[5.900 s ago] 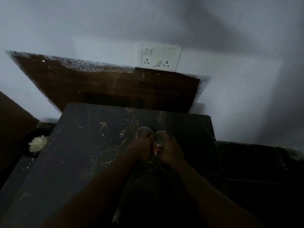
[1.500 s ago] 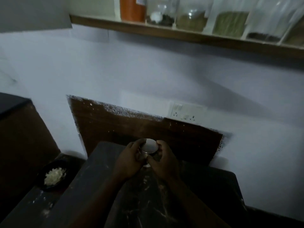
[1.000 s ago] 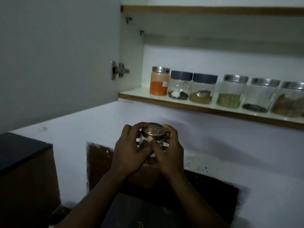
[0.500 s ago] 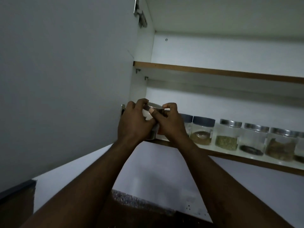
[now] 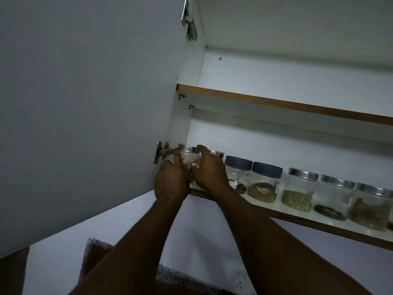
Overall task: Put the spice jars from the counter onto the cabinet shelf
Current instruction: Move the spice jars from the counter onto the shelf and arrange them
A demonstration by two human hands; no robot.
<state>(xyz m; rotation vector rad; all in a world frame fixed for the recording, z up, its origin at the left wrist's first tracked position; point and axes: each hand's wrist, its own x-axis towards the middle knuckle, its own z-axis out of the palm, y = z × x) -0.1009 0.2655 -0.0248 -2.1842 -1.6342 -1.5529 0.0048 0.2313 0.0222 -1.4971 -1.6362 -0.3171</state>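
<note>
Fingers of the left hand and the right hand curled round a clear jar with a silver lid, gripping it at the left end of the lower shelf, between the door hinge and a row of jars. Its base was hidden behind the hands.

The view is dim, bluish-grey and low in contrast, with fine grain. The white cabinet interior is the brightest area, while the open door falls to flat grey. Small highlights glint on the metal jar lids. The left hand and right hand read as dark shapes with little detail, and the spice jar they grip looks slightly smeared. Wide-angle stretch swells the forearms at the bottom edge.
</note>
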